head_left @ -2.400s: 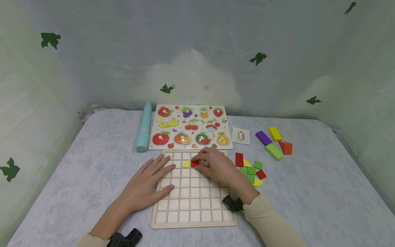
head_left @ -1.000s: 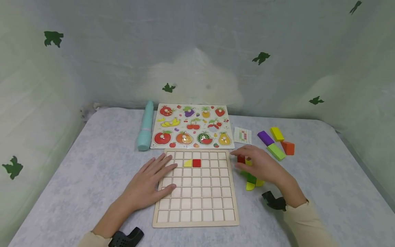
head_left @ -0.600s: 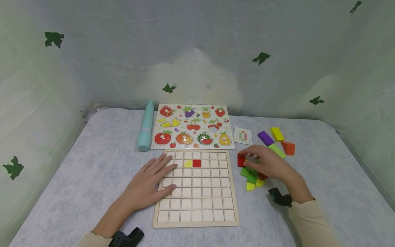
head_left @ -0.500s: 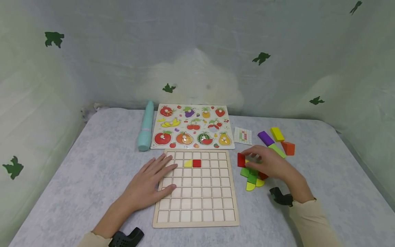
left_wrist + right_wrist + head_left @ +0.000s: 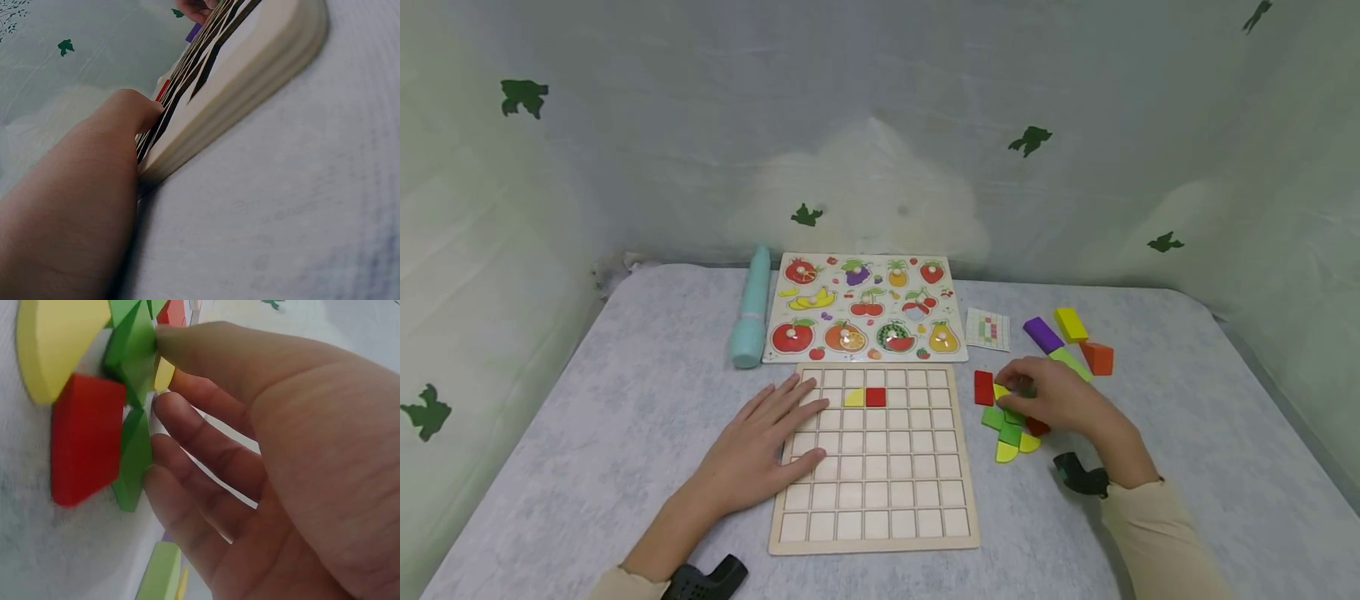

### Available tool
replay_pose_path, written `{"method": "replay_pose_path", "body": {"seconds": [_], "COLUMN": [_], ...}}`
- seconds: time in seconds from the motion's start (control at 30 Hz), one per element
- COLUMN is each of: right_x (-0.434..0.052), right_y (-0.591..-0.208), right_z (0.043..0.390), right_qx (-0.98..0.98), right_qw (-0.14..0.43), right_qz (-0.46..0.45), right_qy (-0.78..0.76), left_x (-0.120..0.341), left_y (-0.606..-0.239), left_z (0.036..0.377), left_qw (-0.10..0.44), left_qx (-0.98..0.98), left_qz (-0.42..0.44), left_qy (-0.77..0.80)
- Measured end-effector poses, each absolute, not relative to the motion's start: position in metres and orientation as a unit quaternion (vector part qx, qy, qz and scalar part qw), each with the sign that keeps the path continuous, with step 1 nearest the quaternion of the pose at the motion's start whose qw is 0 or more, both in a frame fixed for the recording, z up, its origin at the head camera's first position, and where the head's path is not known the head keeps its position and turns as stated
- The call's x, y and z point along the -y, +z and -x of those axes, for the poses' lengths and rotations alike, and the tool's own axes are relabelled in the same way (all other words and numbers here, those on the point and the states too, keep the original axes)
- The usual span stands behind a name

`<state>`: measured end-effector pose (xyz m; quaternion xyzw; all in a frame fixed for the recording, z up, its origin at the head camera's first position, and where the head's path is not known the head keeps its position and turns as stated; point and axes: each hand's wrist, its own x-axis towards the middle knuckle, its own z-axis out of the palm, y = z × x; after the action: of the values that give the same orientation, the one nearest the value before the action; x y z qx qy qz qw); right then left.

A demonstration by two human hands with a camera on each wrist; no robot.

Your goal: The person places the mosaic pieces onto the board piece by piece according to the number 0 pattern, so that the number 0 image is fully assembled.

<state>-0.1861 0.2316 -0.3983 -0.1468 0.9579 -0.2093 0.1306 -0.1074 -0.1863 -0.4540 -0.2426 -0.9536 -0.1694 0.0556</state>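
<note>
Green tile (image 5: 134, 344) between right-hand grip (image 5: 1045, 398) fingertips, among loose pieces.

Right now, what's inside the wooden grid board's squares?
The grid board holds a yellow quarter-circle piece and a red square piece, side by side. The left hand covers some squares.

The grid board (image 5: 874, 458) is laid on the surface (image 5: 625, 417), with the fruit puzzle (image 5: 861, 308) just behind it. A capped tube (image 5: 750, 308) is placed left of the fruit puzzle. Two tiles (image 5: 865, 397) are set in the board's second row. Loose tiles (image 5: 1009, 425) are heaped right of the board, and blocks (image 5: 1067, 342) are found behind them.
</note>
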Motion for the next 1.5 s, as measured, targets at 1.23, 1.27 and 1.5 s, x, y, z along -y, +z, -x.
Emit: {"method": "replay_pose_path", "body": {"seconds": [1.23, 1.27, 1.5], "right_x": [-0.151, -0.147, -0.126], "right_y": [-0.389, -0.389, -0.394], "right_z": [0.180, 0.180, 0.180], "right_qx": [-0.936, -0.934, -0.934], "right_qw": [0.069, 0.070, 0.067], "right_qz": [0.251, 0.256, 0.258], "right_qy": [-0.238, -0.240, -0.239], "left_x": [0.186, 0.186, 0.186], "left_y": [-0.454, -0.454, -0.454], "left_z": [0.107, 0.107, 0.107], "left_qw": [0.060, 0.060, 0.059], "left_qx": [0.953, 0.954, 0.953], "left_qz": [0.242, 0.241, 0.242], "left_qy": [-0.170, -0.169, -0.170]}}
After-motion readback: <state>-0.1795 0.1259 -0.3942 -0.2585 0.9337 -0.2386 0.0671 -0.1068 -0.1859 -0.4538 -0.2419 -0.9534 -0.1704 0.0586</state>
